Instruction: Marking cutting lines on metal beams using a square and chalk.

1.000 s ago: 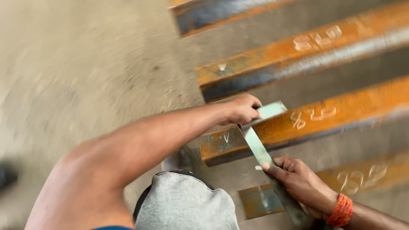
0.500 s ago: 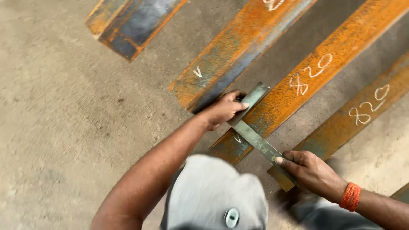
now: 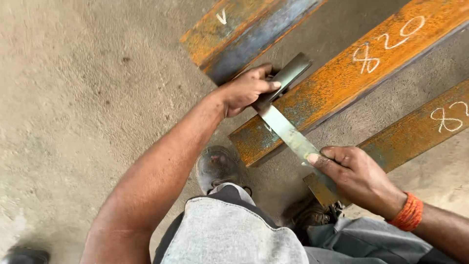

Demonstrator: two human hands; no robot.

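1. Worn on the head, aimed steeply down past the knees at the concrete floor (image 3: 73, 98).
2. Close in: forearms, both hands and rusty steel bars (image 3: 342, 83) filled the frame.
3. Single view only.

Steel try square (image 3: 286, 115): L-shaped, thin flat blade, pale grey-green with worn finish, plus a thicker dark stock at the far end. Blade lies flat across the near end of the middle rusty steel bar (image 3: 342, 83), running diagonally from upper left to lower right. Stock sits against the bar's far edge, angled up to the right. Bar: long flat section, orange rust with patchy blue-grey mill scale, white chalk markings further up, lying diagonally on the concrete floor. Blade's near end overhangs the bar toward the next rusty bar (image 3: 415, 134)
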